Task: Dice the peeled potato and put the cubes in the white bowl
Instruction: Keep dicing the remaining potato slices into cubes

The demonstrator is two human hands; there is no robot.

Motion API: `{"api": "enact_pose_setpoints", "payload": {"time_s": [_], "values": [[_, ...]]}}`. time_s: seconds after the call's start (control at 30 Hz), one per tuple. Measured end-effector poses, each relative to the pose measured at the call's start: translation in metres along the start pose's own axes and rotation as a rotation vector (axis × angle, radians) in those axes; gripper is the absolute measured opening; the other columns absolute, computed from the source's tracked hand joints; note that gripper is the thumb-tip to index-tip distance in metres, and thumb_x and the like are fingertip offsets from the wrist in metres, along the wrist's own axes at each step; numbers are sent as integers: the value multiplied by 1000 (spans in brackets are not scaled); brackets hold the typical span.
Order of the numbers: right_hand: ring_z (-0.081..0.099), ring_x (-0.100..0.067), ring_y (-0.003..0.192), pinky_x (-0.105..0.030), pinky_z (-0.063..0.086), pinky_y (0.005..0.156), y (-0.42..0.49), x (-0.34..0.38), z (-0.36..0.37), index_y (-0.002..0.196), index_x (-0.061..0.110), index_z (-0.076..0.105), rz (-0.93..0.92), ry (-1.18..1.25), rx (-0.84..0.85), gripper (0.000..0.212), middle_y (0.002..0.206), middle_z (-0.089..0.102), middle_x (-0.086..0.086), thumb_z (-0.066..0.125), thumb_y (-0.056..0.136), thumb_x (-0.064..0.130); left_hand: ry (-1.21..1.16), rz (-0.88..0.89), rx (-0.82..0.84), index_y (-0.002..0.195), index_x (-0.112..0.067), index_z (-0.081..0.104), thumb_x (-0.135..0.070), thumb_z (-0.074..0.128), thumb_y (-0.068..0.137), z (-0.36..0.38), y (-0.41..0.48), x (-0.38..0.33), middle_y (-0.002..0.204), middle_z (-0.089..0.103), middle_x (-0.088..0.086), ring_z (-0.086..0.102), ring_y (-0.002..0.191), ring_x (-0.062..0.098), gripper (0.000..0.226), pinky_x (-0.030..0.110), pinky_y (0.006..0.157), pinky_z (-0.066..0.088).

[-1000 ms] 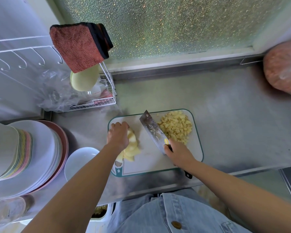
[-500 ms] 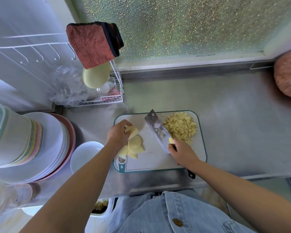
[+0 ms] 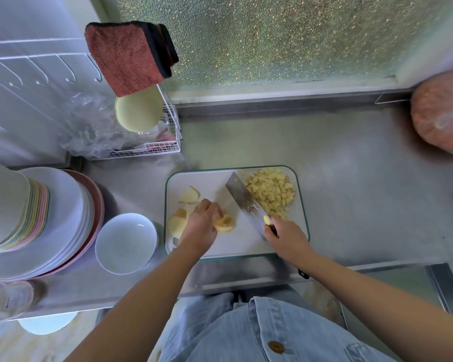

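A white cutting board (image 3: 215, 178) with a green rim lies on the steel counter. A heap of potato cubes (image 3: 271, 190) sits at its far right corner. My left hand (image 3: 202, 222) grips a small stack of potato slices (image 3: 224, 223) near the board's middle. More loose slices (image 3: 188, 195) lie at the board's left side. My right hand (image 3: 285, 237) holds the handle of a cleaver (image 3: 246, 202), whose blade slants between the slices and the cubes. The white bowl (image 3: 126, 242) stands left of the board; it looks empty.
A tall stack of plates (image 3: 50, 218) rises left of the bowl. A wire rack (image 3: 147, 150) with a red cloth (image 3: 128, 56) and plastic bags stands at the back left. A pink bagged lump (image 3: 442, 113) sits at the far right. The counter edge runs just below the board.
My left hand has pulled a few slices from the pile toward the board's middle, leaving other slices at the left. The cleaver has stayed roughly in place.
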State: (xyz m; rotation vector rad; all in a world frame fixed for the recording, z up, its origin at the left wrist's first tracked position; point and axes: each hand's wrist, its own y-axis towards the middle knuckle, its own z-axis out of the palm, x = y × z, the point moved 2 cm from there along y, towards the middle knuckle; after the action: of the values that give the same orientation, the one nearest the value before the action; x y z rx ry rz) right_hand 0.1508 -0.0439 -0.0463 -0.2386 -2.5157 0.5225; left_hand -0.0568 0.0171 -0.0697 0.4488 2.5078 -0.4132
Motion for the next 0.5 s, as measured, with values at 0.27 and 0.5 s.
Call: {"api": "enact_pose_setpoints", "payload": {"time_s": [0.27, 0.5], "values": [[35, -14, 50, -30, 18, 47, -2, -2, 4, 64, 23, 24, -39, 19, 6, 38, 55, 37, 2, 42, 98, 26, 90, -39, 38, 120, -18, 59, -21, 68, 81, 2, -3, -13, 111, 54, 5, 52, 105, 22, 40, 29, 84, 45], [35, -13, 47, -29, 18, 46, -2, -4, 3, 64, 24, 25, -78, 33, 18, 38, 53, 37, 2, 43, 98, 25, 183, -132, -11, 130, -20, 52, -26, 65, 87, 7, 0, -22, 119, 48, 7, 50, 110, 25, 45, 33, 83, 47]]}}
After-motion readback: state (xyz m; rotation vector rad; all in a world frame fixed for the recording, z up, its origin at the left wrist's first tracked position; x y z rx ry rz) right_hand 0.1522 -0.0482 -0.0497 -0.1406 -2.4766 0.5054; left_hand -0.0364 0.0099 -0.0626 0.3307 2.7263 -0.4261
